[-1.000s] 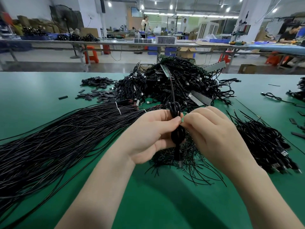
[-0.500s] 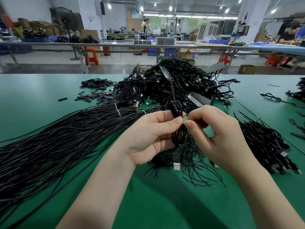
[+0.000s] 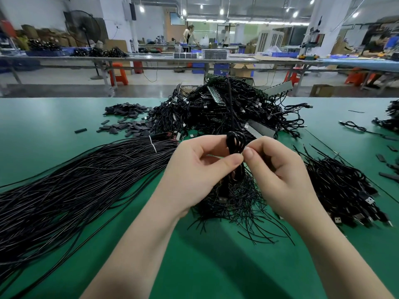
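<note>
Centre frame, your left hand (image 3: 194, 169) pinches the coiled black cable (image 3: 235, 141) above the bench (image 3: 216, 266); your right hand (image 3: 280, 175) pinches its waist. Looks like binding: next, twist tight.

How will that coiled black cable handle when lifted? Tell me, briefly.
Probably floppy: the coiled cable bends into tight loops. Likely light, since the left hand and right hand hold it up by pinching alone. It may uncoil if released.
</note>
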Motion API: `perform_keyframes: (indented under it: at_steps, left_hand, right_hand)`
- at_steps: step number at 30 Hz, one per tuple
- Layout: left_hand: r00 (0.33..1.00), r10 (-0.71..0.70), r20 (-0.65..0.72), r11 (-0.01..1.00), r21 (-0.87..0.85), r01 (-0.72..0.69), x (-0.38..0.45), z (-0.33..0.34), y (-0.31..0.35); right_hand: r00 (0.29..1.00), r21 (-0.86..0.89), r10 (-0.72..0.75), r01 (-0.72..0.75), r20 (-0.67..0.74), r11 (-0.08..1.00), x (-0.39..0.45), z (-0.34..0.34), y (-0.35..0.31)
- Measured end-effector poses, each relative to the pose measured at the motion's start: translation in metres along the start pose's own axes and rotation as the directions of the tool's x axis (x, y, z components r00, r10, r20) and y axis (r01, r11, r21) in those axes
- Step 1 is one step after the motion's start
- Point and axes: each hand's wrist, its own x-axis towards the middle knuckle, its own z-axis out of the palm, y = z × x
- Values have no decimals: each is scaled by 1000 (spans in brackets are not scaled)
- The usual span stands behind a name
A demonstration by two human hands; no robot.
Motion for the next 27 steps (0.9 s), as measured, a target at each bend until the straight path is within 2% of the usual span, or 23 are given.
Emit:
perform_keyframes:
  at_steps: [3, 5, 7, 9, 12, 14, 16, 18, 19, 21, 22, 24, 27]
  left_hand:
    - [990, 137, -44, 979, 161, -129, -2, 2, 4]
    - [969, 242, -46, 918, 335, -213, -3, 3, 4]
    - [938, 345, 25, 805, 506, -310, -3, 2, 5]
    - [905, 403, 139, 692, 601, -400, -4, 0, 6]
    - [838, 438, 325, 515, 673, -530, -7, 0, 6]
    - [803, 461, 377, 462, 671, -580, -8, 0, 5]
    - [798, 475, 371, 493, 639, -591, -7, 1, 5]
    - [838, 475, 269, 596, 603, -531, -6, 3, 6]
    - [878, 448, 168, 685, 567, -457, -5, 4, 6]
    - [953, 301, -30, 884, 385, -267, -2, 4, 5]
    - [973, 215, -80, 944, 272, -187, -1, 3, 3]
    - [988, 109, -106, 990, 105, -98, 1, 1, 0]
    - [995, 20, -98, 999, -33, -23, 1, 0, -2]
  right_hand:
    - [992, 167, 126, -127, 18, 978, 2, 2, -1]
    - [975, 276, 215, -223, 59, 935, 3, 1, 3]
    - [951, 336, 287, -309, 115, 890, 3, -1, 6]
    - [923, 356, 337, -382, 184, 853, 3, -5, 8]
    - [857, 304, 409, -499, 315, 812, 5, -15, 9]
    - [784, 304, 459, -597, 417, 743, 6, -22, 9]
    - [720, 394, 487, -685, 495, 612, 6, -25, 9]
    - [726, 509, 474, -688, 498, 518, 5, -25, 6]
    - [759, 527, 464, -651, 457, 546, 5, -23, 3]
    - [855, 427, 415, -516, 312, 742, 3, -19, 0]
    - [906, 329, 361, -418, 223, 847, 3, -17, -2]
    - [970, 148, 236, -241, 53, 959, 3, -13, -4]
    - [998, -71, 42, -46, -56, 996, 3, -12, -3]
